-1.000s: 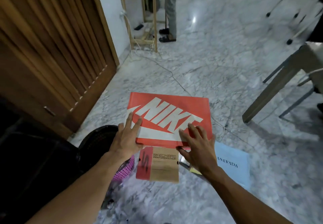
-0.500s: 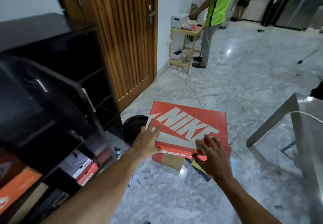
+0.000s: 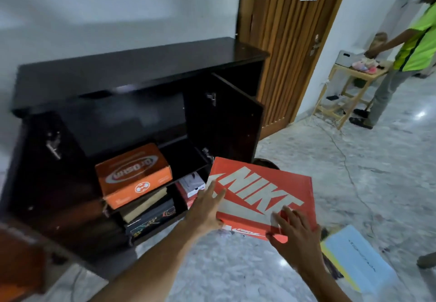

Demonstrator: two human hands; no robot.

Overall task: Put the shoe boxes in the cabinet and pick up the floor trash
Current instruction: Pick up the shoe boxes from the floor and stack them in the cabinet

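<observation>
Marble floor [image 3: 306, 136] spreads before an open dark cabinet [image 3: 132, 73] beside a wooden door [image 3: 283, 42]. Both hands, left hand [image 3: 208, 205] and right hand [image 3: 293, 238], grip the red Nike box [image 3: 262, 195] at its near corners, airborne beside the shelves, long axis running left-right, lid up.

i count one red nike box [image 3: 262, 195], one orange box [image 3: 134, 174] shelved, two cabinet doors [image 3: 226, 122] open, my two hands.

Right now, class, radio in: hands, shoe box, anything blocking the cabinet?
Left hand and right hand grip the red Nike box, held off the floor. Cabinet doors open. Orange box fills the shelf's left; right side free.
</observation>
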